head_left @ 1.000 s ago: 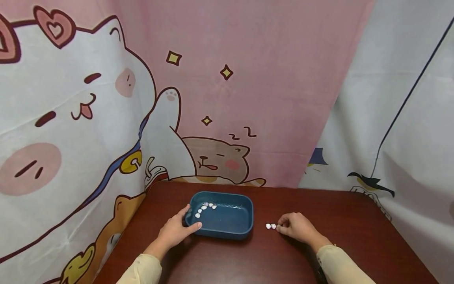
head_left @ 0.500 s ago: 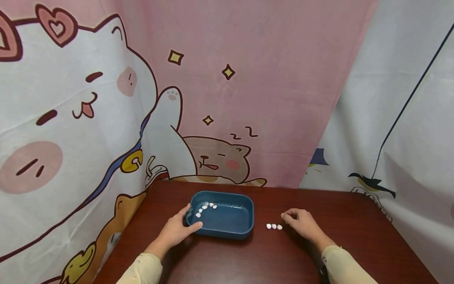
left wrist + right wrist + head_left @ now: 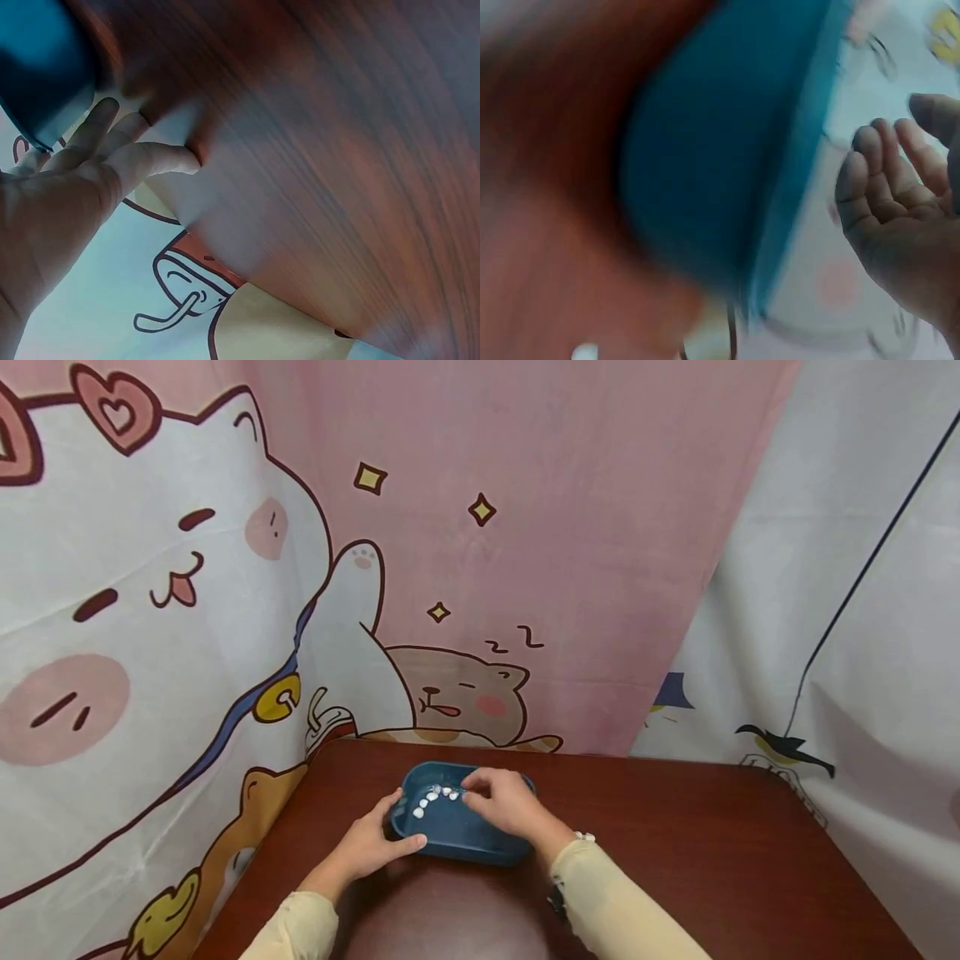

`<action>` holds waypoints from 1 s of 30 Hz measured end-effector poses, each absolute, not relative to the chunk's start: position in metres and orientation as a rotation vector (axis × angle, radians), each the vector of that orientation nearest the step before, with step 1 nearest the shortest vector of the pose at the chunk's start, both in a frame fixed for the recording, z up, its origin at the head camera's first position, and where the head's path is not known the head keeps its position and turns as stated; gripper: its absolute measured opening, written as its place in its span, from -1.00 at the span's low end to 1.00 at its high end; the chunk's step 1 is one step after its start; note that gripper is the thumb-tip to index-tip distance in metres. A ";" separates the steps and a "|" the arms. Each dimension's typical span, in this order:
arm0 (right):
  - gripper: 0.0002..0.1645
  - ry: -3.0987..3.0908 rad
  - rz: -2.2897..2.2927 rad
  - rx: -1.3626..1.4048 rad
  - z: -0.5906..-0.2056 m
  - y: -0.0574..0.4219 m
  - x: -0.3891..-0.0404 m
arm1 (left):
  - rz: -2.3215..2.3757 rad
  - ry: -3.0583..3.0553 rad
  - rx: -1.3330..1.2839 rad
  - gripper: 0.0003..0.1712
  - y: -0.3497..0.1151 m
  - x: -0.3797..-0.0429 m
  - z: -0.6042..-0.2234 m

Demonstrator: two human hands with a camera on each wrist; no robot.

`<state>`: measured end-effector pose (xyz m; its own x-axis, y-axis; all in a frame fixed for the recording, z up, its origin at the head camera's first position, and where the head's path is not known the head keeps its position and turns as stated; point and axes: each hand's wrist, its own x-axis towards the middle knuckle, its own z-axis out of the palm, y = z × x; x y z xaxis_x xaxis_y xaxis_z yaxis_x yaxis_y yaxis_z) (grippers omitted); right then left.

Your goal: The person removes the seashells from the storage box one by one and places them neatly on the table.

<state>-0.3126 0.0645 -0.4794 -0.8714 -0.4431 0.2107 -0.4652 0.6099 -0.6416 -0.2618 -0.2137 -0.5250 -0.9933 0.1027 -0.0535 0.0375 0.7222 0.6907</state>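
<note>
In the head view, a blue rectangular dish [image 3: 476, 852] stands on the table with several small white pebble-like pieces [image 3: 420, 812] along its left and back inside. My left hand [image 3: 369, 847] holds its left end, thumb on the front rim and fingers around the far left side. My right hand [image 3: 506, 802] is over the dish, thumb and fingertips close to the rightmost piece. In the right wrist view, the fingers of my right hand [image 3: 900, 195] are loosely bent, with nothing visible between them. Another white piece [image 3: 587, 837] on the table is partly covered by my right sleeve.
The dark red-brown wooden table [image 3: 697, 835] extends right and in front of the dish. Behind it hangs a pink and white cartoon curtain [image 3: 585, 568], close along the table's back edge. A dark band [image 3: 557, 897] is around my right wrist.
My right hand first let go of a third white piece in the row on the table, then moved left over the dish. My left hand and the dish stay in place.
</note>
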 end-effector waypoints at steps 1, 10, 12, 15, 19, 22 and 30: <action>-0.71 -2.846 1.061 0.850 -0.484 0.046 -0.313 | 1.149 2.825 0.108 0.24 -0.214 -0.262 -0.526; -0.28 -3.173 0.598 0.863 -0.518 -0.034 -0.327 | 1.231 2.788 0.136 0.22 -0.213 -0.263 -0.527; -0.27 -3.188 0.549 0.850 -0.521 -0.038 -0.330 | 1.217 2.789 0.137 0.22 -0.215 -0.263 -0.526; -0.40 -3.162 0.493 0.893 -0.524 -0.044 -0.333 | 1.207 2.783 0.131 0.23 -0.220 -0.264 -0.523; -0.74 -3.054 0.482 1.007 -0.527 -0.037 -0.334 | 1.214 2.784 0.142 0.22 -0.214 -0.264 -0.521; -0.92 -2.984 0.479 1.085 -0.526 -0.030 -0.334 | 1.212 2.793 0.133 0.22 -0.213 -0.264 -0.521; -0.73 -3.087 0.449 0.970 -0.522 0.013 -0.338 | 1.188 2.795 0.062 0.24 -0.216 -0.262 -0.526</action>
